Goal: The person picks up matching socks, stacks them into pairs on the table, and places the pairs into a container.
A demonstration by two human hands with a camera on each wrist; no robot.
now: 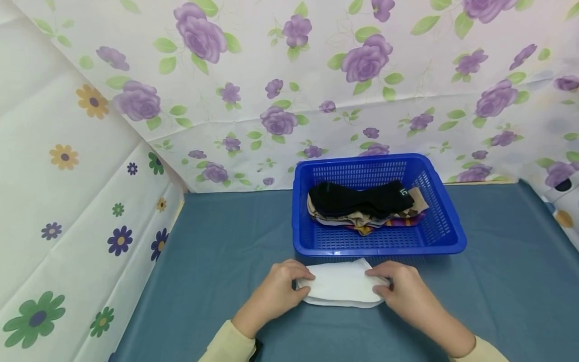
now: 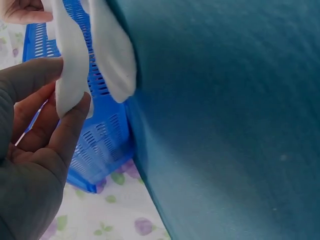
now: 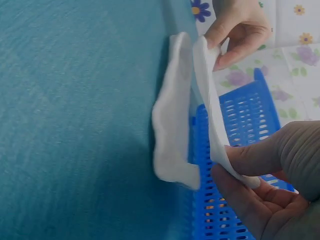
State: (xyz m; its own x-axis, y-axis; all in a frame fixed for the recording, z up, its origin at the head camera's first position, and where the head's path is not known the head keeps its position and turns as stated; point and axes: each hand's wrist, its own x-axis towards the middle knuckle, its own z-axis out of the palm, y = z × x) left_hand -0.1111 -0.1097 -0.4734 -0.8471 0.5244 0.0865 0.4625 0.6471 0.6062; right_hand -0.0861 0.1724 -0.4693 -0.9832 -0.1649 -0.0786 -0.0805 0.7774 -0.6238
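A white sock (image 1: 339,280) is stretched flat between my two hands, just in front of the blue basket. My left hand (image 1: 281,289) pinches its left end between thumb and fingers. Its other end is pinched by my right hand (image 1: 404,287). In the right wrist view, a second white sock (image 3: 172,115) lies on the table below the held one, apart from it. From the head, only a strip of that lower sock shows along the near edge.
Behind the hands stands a blue plastic basket (image 1: 380,251). In it lie a black sock (image 1: 357,199) and several patterned and beige ones in a pile. A blue-green cloth (image 1: 217,241) covers the table. Floral sheets (image 1: 253,65) rise at the back and sides.
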